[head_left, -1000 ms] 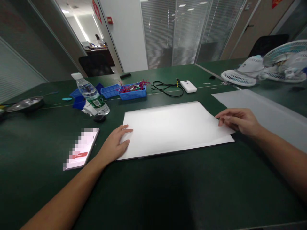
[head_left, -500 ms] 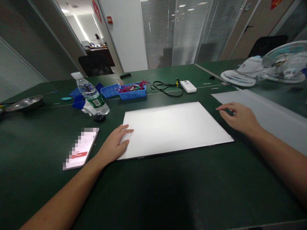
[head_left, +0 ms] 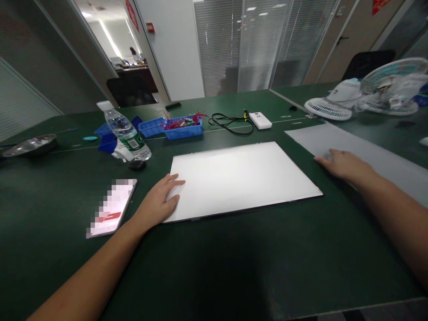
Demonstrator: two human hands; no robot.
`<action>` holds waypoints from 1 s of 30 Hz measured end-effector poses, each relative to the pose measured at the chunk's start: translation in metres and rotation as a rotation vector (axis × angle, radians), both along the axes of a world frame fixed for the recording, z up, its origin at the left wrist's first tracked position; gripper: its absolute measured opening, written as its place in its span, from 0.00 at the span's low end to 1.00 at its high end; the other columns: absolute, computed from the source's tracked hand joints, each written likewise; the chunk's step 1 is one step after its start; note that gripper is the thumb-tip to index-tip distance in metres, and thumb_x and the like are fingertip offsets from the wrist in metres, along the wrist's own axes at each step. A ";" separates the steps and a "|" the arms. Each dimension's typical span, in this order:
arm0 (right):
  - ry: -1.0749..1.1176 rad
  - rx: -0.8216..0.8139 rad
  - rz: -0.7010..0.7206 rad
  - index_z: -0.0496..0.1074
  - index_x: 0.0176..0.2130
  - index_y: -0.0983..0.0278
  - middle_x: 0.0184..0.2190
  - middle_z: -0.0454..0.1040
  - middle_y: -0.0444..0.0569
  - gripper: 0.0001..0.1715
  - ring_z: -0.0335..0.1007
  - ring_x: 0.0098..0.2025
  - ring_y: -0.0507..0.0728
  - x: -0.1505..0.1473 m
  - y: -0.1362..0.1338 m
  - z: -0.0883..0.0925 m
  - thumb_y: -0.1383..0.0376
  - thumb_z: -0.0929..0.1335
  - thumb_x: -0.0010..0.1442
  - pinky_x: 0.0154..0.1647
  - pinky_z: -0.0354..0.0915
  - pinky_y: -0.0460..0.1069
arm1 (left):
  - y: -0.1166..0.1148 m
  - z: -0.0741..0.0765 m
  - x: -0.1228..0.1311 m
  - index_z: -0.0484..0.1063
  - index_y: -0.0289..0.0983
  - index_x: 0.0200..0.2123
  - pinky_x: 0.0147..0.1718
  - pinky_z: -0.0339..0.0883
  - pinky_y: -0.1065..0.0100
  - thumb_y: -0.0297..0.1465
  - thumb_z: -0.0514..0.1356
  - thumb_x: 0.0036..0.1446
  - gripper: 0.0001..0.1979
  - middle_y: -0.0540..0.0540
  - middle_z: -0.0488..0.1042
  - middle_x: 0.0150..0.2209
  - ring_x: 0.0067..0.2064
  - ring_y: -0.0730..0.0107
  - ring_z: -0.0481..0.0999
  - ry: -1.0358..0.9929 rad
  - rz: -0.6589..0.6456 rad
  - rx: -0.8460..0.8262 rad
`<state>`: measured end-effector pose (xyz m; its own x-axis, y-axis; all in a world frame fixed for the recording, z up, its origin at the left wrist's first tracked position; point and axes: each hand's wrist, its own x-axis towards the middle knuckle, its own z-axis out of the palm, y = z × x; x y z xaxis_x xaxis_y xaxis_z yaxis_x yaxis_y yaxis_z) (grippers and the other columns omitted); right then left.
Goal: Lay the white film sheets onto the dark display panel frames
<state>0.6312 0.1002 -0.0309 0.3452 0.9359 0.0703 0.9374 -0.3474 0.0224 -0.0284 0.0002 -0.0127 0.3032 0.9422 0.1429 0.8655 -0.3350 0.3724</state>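
Note:
A large white sheet (head_left: 240, 178) lies flat on the dark green table (head_left: 207, 267), on top of a dark thin panel whose edge shows along its front. My left hand (head_left: 159, 201) rests flat on the sheet's near left corner, fingers stretched out. My right hand (head_left: 344, 165) lies palm down to the right of the white sheet, its fingertips touching the near edge of a grey translucent sheet (head_left: 361, 154). Neither hand holds anything.
A phone (head_left: 112, 207) lies left of my left hand. Behind it stand a water bottle (head_left: 125, 133), a black cap (head_left: 137, 165) and blue trays (head_left: 170, 128) with red wire ties. A black cable (head_left: 230, 122), a white power bank (head_left: 261, 120), white fans (head_left: 368, 91) and a metal dish (head_left: 30, 145) sit farther off.
My right hand left the white sheet's right edge and slid right onto the grey sheet. My left hand stayed put. The view shifted slightly.

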 end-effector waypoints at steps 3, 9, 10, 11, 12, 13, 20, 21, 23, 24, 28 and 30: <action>-0.010 -0.042 -0.032 0.74 0.67 0.66 0.60 0.77 0.72 0.46 0.77 0.59 0.77 -0.016 -0.008 0.014 0.38 0.55 0.73 0.55 0.73 0.66 | 0.000 0.001 0.001 0.76 0.36 0.66 0.75 0.58 0.38 0.41 0.56 0.65 0.30 0.35 0.68 0.74 0.77 0.42 0.64 0.001 0.010 0.002; -0.125 0.213 0.007 0.81 0.58 0.65 0.45 0.82 0.69 0.42 0.81 0.48 0.76 -0.060 -0.036 0.049 0.49 0.50 0.77 0.42 0.69 0.62 | -0.001 0.001 0.003 0.77 0.37 0.66 0.75 0.58 0.39 0.41 0.56 0.65 0.30 0.36 0.68 0.74 0.76 0.43 0.65 0.006 0.027 0.000; -0.141 0.302 0.072 0.81 0.58 0.65 0.45 0.83 0.68 0.41 0.81 0.46 0.75 -0.068 -0.041 0.052 0.49 0.51 0.77 0.40 0.68 0.61 | -0.001 0.001 0.003 0.77 0.37 0.66 0.75 0.59 0.39 0.41 0.56 0.65 0.30 0.36 0.68 0.74 0.76 0.43 0.65 0.004 0.030 0.005; -0.150 0.380 0.164 0.82 0.59 0.65 0.45 0.84 0.67 0.39 0.81 0.46 0.73 -0.075 -0.046 0.054 0.49 0.52 0.77 0.40 0.67 0.60 | -0.001 0.001 0.003 0.77 0.37 0.65 0.75 0.59 0.39 0.41 0.56 0.65 0.30 0.36 0.69 0.74 0.76 0.43 0.66 0.001 0.031 0.011; -0.148 0.438 0.277 0.82 0.59 0.65 0.47 0.84 0.66 0.37 0.82 0.46 0.72 -0.082 -0.050 0.055 0.50 0.54 0.77 0.40 0.68 0.59 | -0.001 0.000 0.003 0.77 0.38 0.65 0.75 0.59 0.39 0.42 0.56 0.65 0.29 0.37 0.69 0.74 0.76 0.43 0.66 -0.001 0.032 0.017; -0.137 0.468 0.412 0.82 0.59 0.65 0.49 0.84 0.64 0.35 0.82 0.47 0.70 -0.089 -0.053 0.054 0.51 0.56 0.77 0.40 0.68 0.58 | -0.001 0.000 0.003 0.77 0.38 0.65 0.74 0.60 0.39 0.42 0.55 0.66 0.29 0.37 0.70 0.73 0.76 0.43 0.67 -0.002 0.032 0.021; 0.028 0.345 1.275 0.85 0.54 0.61 0.49 0.86 0.53 0.20 0.84 0.46 0.61 -0.141 -0.068 0.040 0.61 0.65 0.75 0.48 0.76 0.56 | -0.001 0.002 0.006 0.78 0.38 0.63 0.74 0.60 0.40 0.45 0.54 0.69 0.28 0.37 0.71 0.72 0.74 0.44 0.69 0.005 0.050 0.026; 0.048 0.333 1.328 0.85 0.54 0.61 0.50 0.86 0.53 0.19 0.84 0.47 0.61 -0.148 -0.069 0.039 0.61 0.66 0.75 0.50 0.76 0.56 | -0.001 0.002 0.007 0.78 0.38 0.63 0.74 0.61 0.40 0.45 0.54 0.69 0.28 0.37 0.71 0.72 0.74 0.43 0.69 0.005 0.051 0.025; 0.068 0.314 1.403 0.84 0.54 0.61 0.50 0.86 0.53 0.18 0.84 0.49 0.61 -0.157 -0.072 0.040 0.63 0.67 0.75 0.52 0.77 0.56 | -0.001 0.004 0.008 0.78 0.38 0.63 0.74 0.61 0.40 0.45 0.54 0.69 0.28 0.37 0.72 0.72 0.74 0.44 0.69 0.004 0.051 0.022; 0.073 0.306 1.425 0.84 0.54 0.62 0.50 0.86 0.52 0.17 0.83 0.49 0.61 -0.160 -0.073 0.041 0.63 0.67 0.75 0.52 0.77 0.56 | -0.001 0.004 0.008 0.79 0.38 0.63 0.74 0.61 0.41 0.46 0.54 0.69 0.28 0.37 0.71 0.72 0.74 0.44 0.69 0.003 0.050 0.018; 0.185 0.263 1.462 0.84 0.54 0.61 0.50 0.86 0.52 0.16 0.83 0.50 0.61 -0.160 -0.077 0.044 0.61 0.69 0.74 0.52 0.77 0.56 | -0.002 0.006 0.009 0.79 0.37 0.63 0.74 0.61 0.40 0.46 0.55 0.69 0.28 0.35 0.71 0.72 0.74 0.43 0.69 0.002 0.051 0.015; 0.274 0.274 1.432 0.84 0.54 0.58 0.50 0.86 0.51 0.16 0.83 0.50 0.61 -0.156 -0.078 0.047 0.58 0.70 0.72 0.53 0.76 0.57 | -0.002 0.005 0.008 0.79 0.38 0.63 0.74 0.61 0.39 0.46 0.54 0.69 0.28 0.36 0.72 0.72 0.74 0.43 0.69 0.001 0.052 0.019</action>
